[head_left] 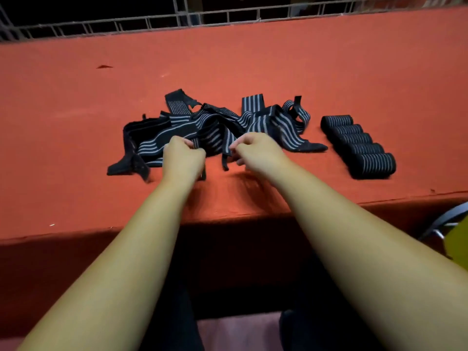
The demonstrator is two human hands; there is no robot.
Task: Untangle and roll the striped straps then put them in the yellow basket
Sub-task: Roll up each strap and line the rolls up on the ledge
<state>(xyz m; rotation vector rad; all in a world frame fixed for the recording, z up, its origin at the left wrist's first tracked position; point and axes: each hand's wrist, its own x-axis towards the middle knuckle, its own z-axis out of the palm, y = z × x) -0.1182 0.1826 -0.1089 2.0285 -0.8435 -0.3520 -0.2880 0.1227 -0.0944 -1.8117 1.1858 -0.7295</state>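
Five rolls (pixel 372 164), axes left-right; left hand (pixel 182 159), right hand (pixel 255 150) pinch tangle (pixel 266 122).

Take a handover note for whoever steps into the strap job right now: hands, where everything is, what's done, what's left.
Left hand: pinches a strap at the near edge of the tangled straps.
Right hand: pinches the same pile, just to the right.
Rolled straps: five in a row on the red table, right of the tangle and apart from it.
Basket: only a yellow sliver shows at the right edge, below the table; probably it.
Done: five rolled, none seen in the basket.
Left: untangle and roll the pile, then put all the rolls in the basket.
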